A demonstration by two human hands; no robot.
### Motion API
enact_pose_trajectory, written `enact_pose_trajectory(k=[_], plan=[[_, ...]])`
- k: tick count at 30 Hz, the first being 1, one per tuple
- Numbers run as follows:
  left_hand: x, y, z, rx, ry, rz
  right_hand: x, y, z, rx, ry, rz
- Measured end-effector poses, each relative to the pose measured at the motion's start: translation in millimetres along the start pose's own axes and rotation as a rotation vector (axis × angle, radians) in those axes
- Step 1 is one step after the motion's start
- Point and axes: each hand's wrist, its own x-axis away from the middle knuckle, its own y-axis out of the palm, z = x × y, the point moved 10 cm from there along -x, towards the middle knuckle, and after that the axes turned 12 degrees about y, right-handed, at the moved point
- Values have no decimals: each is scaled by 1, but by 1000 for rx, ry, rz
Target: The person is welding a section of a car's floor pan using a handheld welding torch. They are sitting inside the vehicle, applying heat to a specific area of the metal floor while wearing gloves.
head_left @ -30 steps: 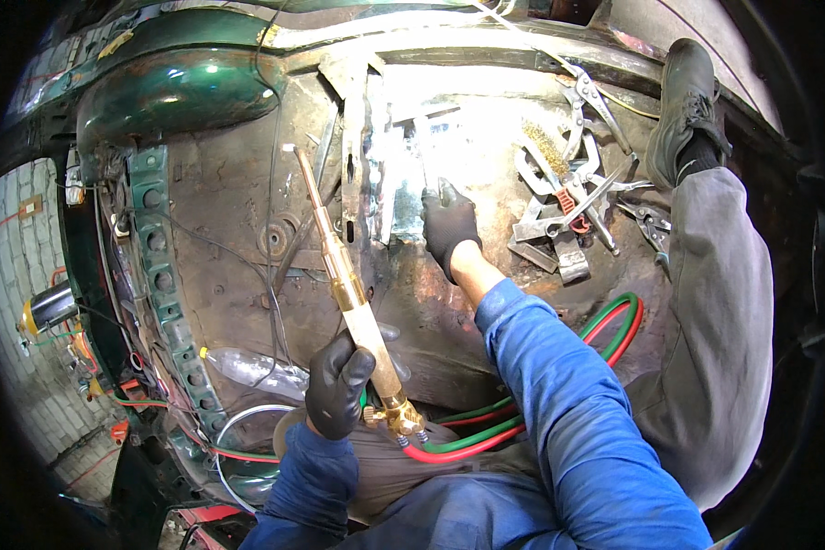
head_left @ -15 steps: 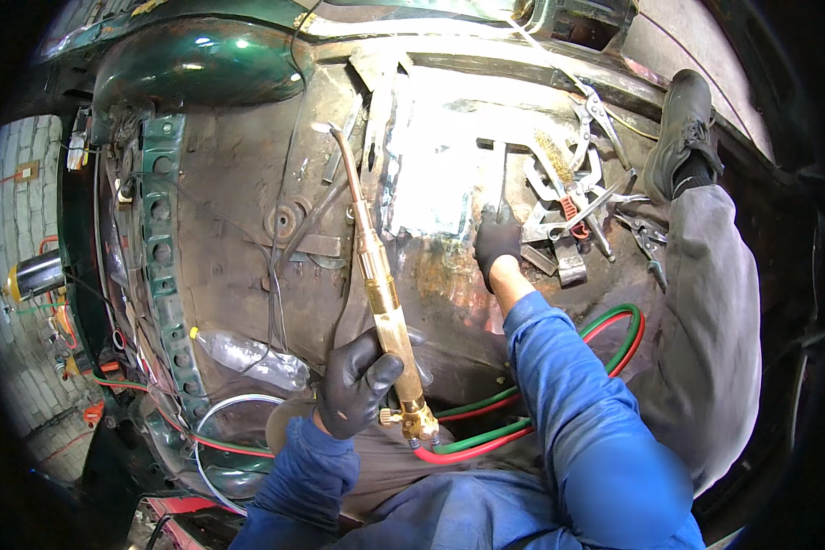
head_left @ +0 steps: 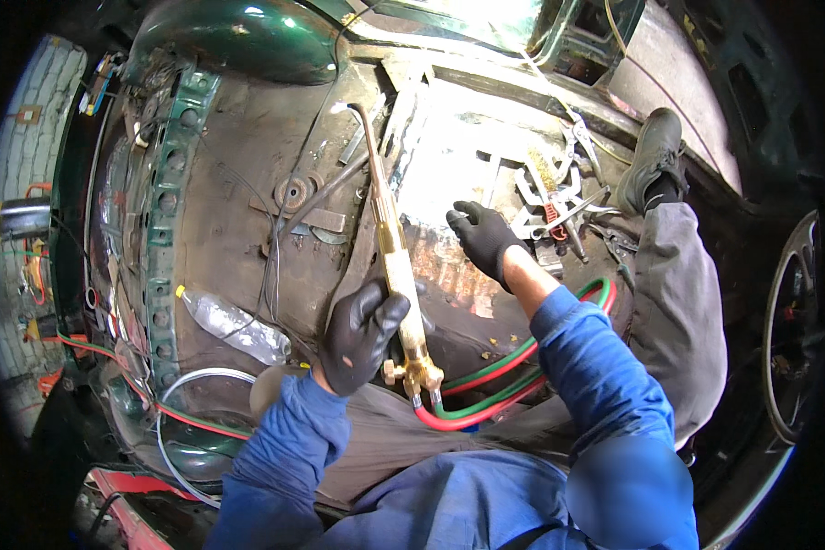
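My left hand (head_left: 359, 335), in a black glove, is wrapped round the brass body of a gas welding torch (head_left: 391, 238). The torch slants upward, and its bent copper tip shows a small pale glow at the end. From its valve end run a red hose (head_left: 449, 422) and a green hose (head_left: 472, 379). My right hand (head_left: 486, 240), also gloved in black, holds nothing; its fingers are loosely bent and apart above the lower edge of a brightly lit metal panel (head_left: 431, 197). Just beyond it a hammer (head_left: 491, 174) lies on the panel, partly washed out by glare.
Right of the panel lie several locking pliers and clamps (head_left: 573, 197), near my shoe (head_left: 653, 156). A clear plastic bottle (head_left: 234, 325) lies on the metal floor at left, beside dark cables (head_left: 273, 266). A perforated green rail (head_left: 167, 202) borders the left side. A steering wheel (head_left: 779, 321) stands at right.
My right hand has let go of the hammer and drawn back toward me, leaving it on the panel. The torch stays in my left hand. The whole view has shifted and turned slightly.
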Motion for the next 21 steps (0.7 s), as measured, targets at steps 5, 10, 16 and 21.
enact_pose_trajectory(k=[5,10,16,21], plan=[[5,-17,11,147,61,160,102,0,-28,-259,48,-375],[21,-29,11,172,15,246,204,17,-29,-304,-18,-570],[56,-26,3,193,-29,217,270,29,-50,-353,-248,-454],[78,-31,14,211,87,226,306,48,-60,-245,-233,-437]])
